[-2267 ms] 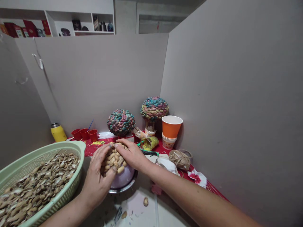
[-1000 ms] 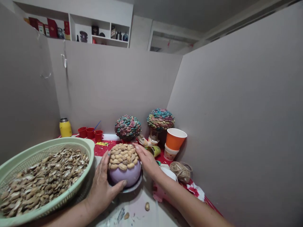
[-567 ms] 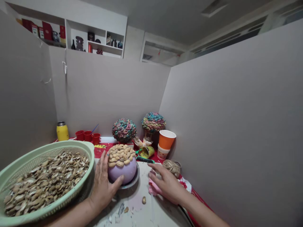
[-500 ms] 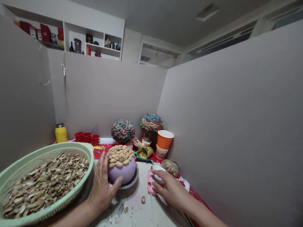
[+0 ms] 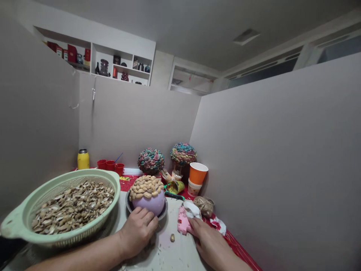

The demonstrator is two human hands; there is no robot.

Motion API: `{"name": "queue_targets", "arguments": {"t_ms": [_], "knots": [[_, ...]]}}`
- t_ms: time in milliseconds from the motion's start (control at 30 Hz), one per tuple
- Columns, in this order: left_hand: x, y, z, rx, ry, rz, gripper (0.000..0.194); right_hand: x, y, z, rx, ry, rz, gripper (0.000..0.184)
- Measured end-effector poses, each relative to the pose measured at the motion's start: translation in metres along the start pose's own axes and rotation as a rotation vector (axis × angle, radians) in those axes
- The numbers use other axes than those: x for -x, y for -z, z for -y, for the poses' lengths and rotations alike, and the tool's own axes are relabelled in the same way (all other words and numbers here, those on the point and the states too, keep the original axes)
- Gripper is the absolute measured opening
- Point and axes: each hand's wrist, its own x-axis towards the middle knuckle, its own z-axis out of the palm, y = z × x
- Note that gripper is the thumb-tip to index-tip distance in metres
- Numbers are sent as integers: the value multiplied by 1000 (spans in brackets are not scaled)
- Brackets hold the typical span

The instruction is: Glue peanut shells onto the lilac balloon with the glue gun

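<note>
A purple ball [image 5: 152,205], its top covered with rows of peanuts [image 5: 146,187], rests in a metal bowl [image 5: 165,214]. My left hand [image 5: 141,229] is on the near side of the bowl, its fingers curled downward; whatever is under them is hidden. To the right lies a pink glue gun [image 5: 182,222] on the work surface. The fingers of my right hand [image 5: 207,239] are closed around its handle end, which they partly hide. A single peanut [image 5: 172,238] lies between my hands.
A green basket [image 5: 116,184] of peanut shells [image 5: 76,207] stands left. Behind are two colourful peanut-covered domes [image 5: 150,161], red cups [image 5: 119,169], a yellow bottle [image 5: 83,160] and an orange paper cup [image 5: 197,175]. Twine [image 5: 204,207] lies right; grey partitions [image 5: 270,158] enclose the table.
Both hands have left the peanut-covered ball. My left hand has dropped in front of the bowl and curled; my right has gone right to the glue gun. The view has tilted up.
</note>
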Motion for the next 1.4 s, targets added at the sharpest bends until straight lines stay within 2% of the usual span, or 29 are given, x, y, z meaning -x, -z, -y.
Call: {"name": "queue_targets", "arguments": {"t_ms": [133, 233, 300, 433, 533, 600, 667, 767, 933, 1067, 1200, 1400], "knots": [[1, 0, 3, -16, -27, 9, 14, -4, -6, 3, 15, 10, -30, 49], [1, 3, 1, 3, -16, 11, 24, -1, -10, -2, 5, 13, -61, 56], [1, 4, 1, 24, 1, 17, 34, 4, -10, -10, -92, 0, -116, 62], [3, 4, 0, 75, 14, 9, 42, 15, 1, -23, -597, -107, -317, 58], [4, 6, -2, 122, -16, -9, 42, 22, 16, -16, -1095, -210, -389, 44], [4, 8, -5, 157, -44, -16, 41, 23, 27, 0, -1417, -248, -352, 36], [3, 11, -6, 191, -74, -22, 41, 19, 35, 18, -1636, -342, -176, 36], [3, 12, -6, 229, -100, -40, 39, 3, 40, 39, -1712, -344, -155, 36], [5, 9, -1, 260, -123, -70, 39, -24, 34, 50, -1803, -265, -228, 39], [8, 2, 3, 256, -149, -54, 38, -31, 11, 47, -1844, -254, -199, 38], [11, -5, 7, 245, -140, 6, 37, -30, -10, 39, -1898, -402, -194, 39], [12, -8, 10, 233, -123, 97, 34, -33, -18, 31, -1943, -449, -193, 39]]}}
